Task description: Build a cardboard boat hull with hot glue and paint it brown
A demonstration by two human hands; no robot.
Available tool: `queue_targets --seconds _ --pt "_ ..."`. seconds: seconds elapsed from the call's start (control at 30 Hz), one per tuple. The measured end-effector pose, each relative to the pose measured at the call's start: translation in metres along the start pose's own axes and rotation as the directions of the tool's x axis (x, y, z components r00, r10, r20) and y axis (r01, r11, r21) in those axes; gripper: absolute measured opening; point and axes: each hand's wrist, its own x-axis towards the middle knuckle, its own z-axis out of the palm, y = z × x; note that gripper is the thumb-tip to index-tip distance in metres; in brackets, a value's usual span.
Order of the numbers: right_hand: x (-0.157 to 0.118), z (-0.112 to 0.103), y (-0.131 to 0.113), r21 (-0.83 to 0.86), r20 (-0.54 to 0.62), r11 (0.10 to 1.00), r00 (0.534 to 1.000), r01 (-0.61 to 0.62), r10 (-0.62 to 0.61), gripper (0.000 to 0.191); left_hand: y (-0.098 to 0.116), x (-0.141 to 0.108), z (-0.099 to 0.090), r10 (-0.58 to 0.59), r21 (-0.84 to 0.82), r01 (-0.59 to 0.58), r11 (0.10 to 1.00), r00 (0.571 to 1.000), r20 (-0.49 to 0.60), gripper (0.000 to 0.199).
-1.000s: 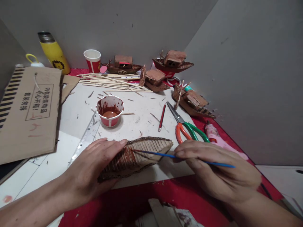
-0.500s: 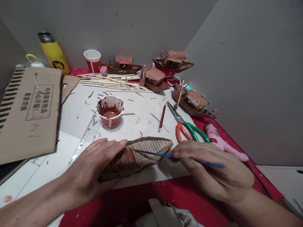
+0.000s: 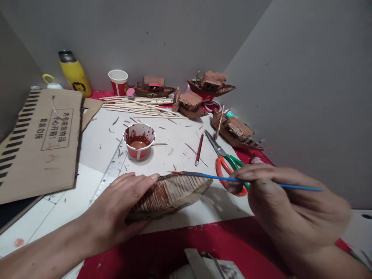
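Observation:
My left hand (image 3: 122, 205) grips the left end of a cardboard boat hull (image 3: 186, 190), fingers on its far edge and the thumb side low. Ridged strips cover the hull; its left part is painted reddish brown, its right part bare tan. A thin blue paintbrush (image 3: 216, 177) is pinched in my right hand (image 3: 290, 205). The brush's bristle tip is over the hull's far edge, seemingly lifted off the ridges. Behind the hull stands a paper cup of brown paint (image 3: 139, 153), its inner wall splashed.
Scissors (image 3: 222, 155) and a red pencil (image 3: 199, 149) lie beyond the hull. A clear ruler (image 3: 108, 170), cardboard piece (image 3: 40, 143) and yellow bottle (image 3: 74, 75) are on the left. Wooden sticks (image 3: 139, 106), another paper cup (image 3: 118, 83) and several brown model boats (image 3: 236, 130) line the back.
My right hand has moved right and lifted the paintbrush from the ridged surface towards the hull's far edge. The left hand still holds the hull. The camera view has shifted slightly.

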Motion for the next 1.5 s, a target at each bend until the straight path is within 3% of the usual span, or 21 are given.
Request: queue_targets --seconds 0.1,0.2,0.33,0.5,0.63,0.7,0.83,1.0,1.2,1.33,1.43,1.5 --pt "0.019 0.007 -0.011 -0.011 0.001 1.000 1.000 -0.016 0.016 0.024 0.001 0.001 0.000 -0.001 0.000 0.001 1.000 1.000 -0.017 0.073" --pt "0.046 0.022 -0.018 -0.006 0.043 0.998 0.997 0.063 -0.062 0.022 0.002 0.004 0.000 -0.003 -0.012 0.002 1.000 1.000 -0.023 0.073" --pt "0.080 0.054 -0.013 -0.002 0.228 0.994 0.968 0.110 -0.107 0.007 0.003 0.005 0.001 -0.018 -0.042 0.018 0.999 1.000 0.001 0.077" --pt "0.102 0.091 -0.003 -0.114 0.530 0.947 0.824 0.301 -0.198 0.010 0.002 0.003 0.004 -0.030 -0.064 0.030 0.998 1.000 0.001 0.081" --pt "0.106 0.105 0.002 -0.103 0.642 0.926 0.735 0.364 -0.218 0.010 0.001 0.002 0.005 -0.029 -0.074 0.030 0.997 1.000 0.012 0.083" --pt "0.107 0.104 0.003 -0.072 0.618 0.920 0.741 0.386 -0.262 0.009 0.000 0.002 0.005 -0.023 -0.087 0.024 0.996 1.000 0.014 0.082" --pt "0.105 0.091 -0.001 -0.086 0.469 0.920 0.830 0.382 -0.301 0.008 0.001 0.002 0.005 -0.019 -0.095 0.019 0.995 1.000 0.006 0.081" --pt "0.093 0.075 0.000 -0.101 0.417 0.957 0.885 0.271 -0.206 0.008 -0.001 0.001 -0.001 -0.102 -0.082 0.102 0.991 0.995 0.001 0.086" --pt "0.071 0.060 0.003 0.052 0.160 0.999 0.987 0.011 -0.020 0.009 -0.009 0.000 -0.012 -0.174 -0.069 0.169 0.983 0.981 -0.082 0.086" --pt "0.051 0.034 0.000 0.182 0.011 0.979 0.996 -0.089 0.089 0.010 -0.012 0.000 -0.014 -0.156 -0.050 0.152 0.987 0.984 -0.085 0.083" --pt "0.029 0.011 0.002 0.159 -0.032 0.970 0.981 -0.183 0.190 0.013 -0.012 0.000 -0.015 -0.147 -0.018 0.146 0.989 0.988 -0.048 0.080" --pt "0.015 0.000 0.006 0.144 0.006 0.963 0.973 -0.228 0.229 0.014 -0.012 0.000 -0.015 -0.136 0.006 0.136 0.991 0.990 -0.037 0.077"
